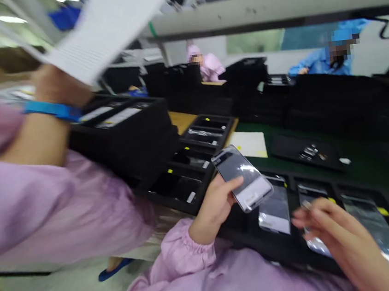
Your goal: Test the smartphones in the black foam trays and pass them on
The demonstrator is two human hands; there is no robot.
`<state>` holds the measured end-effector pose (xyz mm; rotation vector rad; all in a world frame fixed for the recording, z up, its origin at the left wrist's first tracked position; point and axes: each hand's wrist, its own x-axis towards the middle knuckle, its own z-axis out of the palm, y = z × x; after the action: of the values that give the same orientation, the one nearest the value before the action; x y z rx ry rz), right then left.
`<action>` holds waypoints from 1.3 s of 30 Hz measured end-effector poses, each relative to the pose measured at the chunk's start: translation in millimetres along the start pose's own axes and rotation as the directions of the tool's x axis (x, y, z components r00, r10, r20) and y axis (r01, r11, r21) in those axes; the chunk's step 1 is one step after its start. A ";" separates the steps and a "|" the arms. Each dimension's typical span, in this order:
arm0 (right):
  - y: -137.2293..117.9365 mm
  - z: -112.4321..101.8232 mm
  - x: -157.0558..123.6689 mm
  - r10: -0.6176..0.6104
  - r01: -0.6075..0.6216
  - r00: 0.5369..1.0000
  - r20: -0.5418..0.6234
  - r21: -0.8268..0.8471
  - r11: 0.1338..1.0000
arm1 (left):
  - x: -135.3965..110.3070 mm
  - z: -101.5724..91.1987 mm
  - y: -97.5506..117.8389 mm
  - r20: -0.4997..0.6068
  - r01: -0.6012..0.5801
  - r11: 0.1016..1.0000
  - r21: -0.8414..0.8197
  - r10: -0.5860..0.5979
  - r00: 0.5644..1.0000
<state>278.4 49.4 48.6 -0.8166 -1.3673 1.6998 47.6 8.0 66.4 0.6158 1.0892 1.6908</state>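
No wording can be read anywhere. The printed sheet (106, 30) at 10 o'clock shows rows of text, too blurred to make out. The white labels (118, 117) on the black tray (121, 148) at 9 o'clock and the pale strip (251, 196) on the phone (235, 171) at 4 o'clock are also unreadable.

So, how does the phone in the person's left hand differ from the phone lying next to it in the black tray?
The held phone is raised and tilted in the left hand, while the tray phone lies in a slot of the black tray. The held phone shows its whole outline, but the held phone overlaps the tray phone's upper corner. Both look glossy, with a pale lower area.
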 end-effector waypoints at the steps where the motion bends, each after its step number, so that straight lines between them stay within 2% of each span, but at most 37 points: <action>1: 3.0 1.3 -4.5 0.055 -0.053 0.998 -0.032 0.067 0.996 | 1.7 12.3 -0.9 -0.027 0.016 0.998 -0.056 -0.018 0.999; 3: 7.3 7.2 -3.6 0.130 -0.120 0.991 -0.037 0.202 0.972 | 4.3 31.9 -3.9 -0.055 0.044 0.990 -0.134 -0.052 0.997; 6: 9.1 15.1 3.6 0.126 -0.121 0.992 0.002 0.296 0.947 | 4.6 47.1 -10.5 -0.104 0.084 0.976 -0.202 -0.107 0.989; 8: 8.1 17.8 3.9 0.102 -0.106 0.994 0.029 0.312 0.944 | 3.4 50.8 -14.9 -0.128 0.098 0.971 -0.220 -0.128 0.984; 12: 5.2 20.6 -0.9 0.082 -0.102 0.994 0.078 0.311 0.945 | 0.0 53.2 -20.7 -0.097 0.126 0.974 -0.188 -0.146 0.985; 17: 6.7 26.4 -0.6 0.106 -0.125 0.991 0.080 0.301 0.945 | -4.6 55.7 -24.2 -0.074 0.062 0.990 -0.126 -0.072 0.995; 21: 10.9 28.7 0.5 0.128 -0.129 0.992 0.021 0.268 0.955 | -10.1 57.8 -27.6 -0.074 -0.088 0.993 -0.075 0.083 0.994; 23: 12.9 28.0 1.2 0.098 -0.088 0.995 -0.035 0.226 0.970 | -14.3 58.6 -29.3 -0.089 -0.192 0.980 -0.048 0.187 0.978; 25: 15.3 26.9 2.1 0.061 -0.051 0.997 -0.055 0.172 0.984 | -18.6 59.4 -31.1 -0.100 -0.247 0.968 -0.036 0.243 0.965; 31: 22.7 26.0 4.8 -0.027 0.026 0.999 -0.022 -0.036 0.999 | -19.0 61.9 -34.4 -0.011 -0.126 0.991 -0.054 0.125 0.992; 34: 12.1 5.9 18.2 0.011 0.010 0.998 0.068 -0.290 0.957 | -11.2 52.0 -24.4 0.028 -0.090 0.996 -0.009 0.090 0.996; 36: -4.8 -25.6 38.3 0.044 0.010 0.995 0.095 -0.503 0.864 | -4.4 36.1 -12.1 0.061 -0.054 0.995 0.078 0.049 0.997; 37: -14.9 -45.9 51.7 0.036 0.008 0.997 0.061 -0.593 0.805 | -0.6 25.6 -5.4 0.067 -0.041 0.990 0.137 0.032 0.997; 38: -25.0 -67.8 66.9 -0.009 -0.020 0.999 -0.040 -0.673 0.739 | 3.5 14.1 0.6 0.068 -0.033 0.979 0.201 0.020 0.997; 39: -34.0 -89.9 83.3 -0.048 -0.099 0.982 -0.182 -0.715 0.692 | 7.9 2.2 5.5 0.060 -0.029 0.965 0.259 0.014 0.998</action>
<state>321.7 168.3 62.4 -1.3963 -1.9203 1.0131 43.8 15.5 71.5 0.8402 1.2777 1.5503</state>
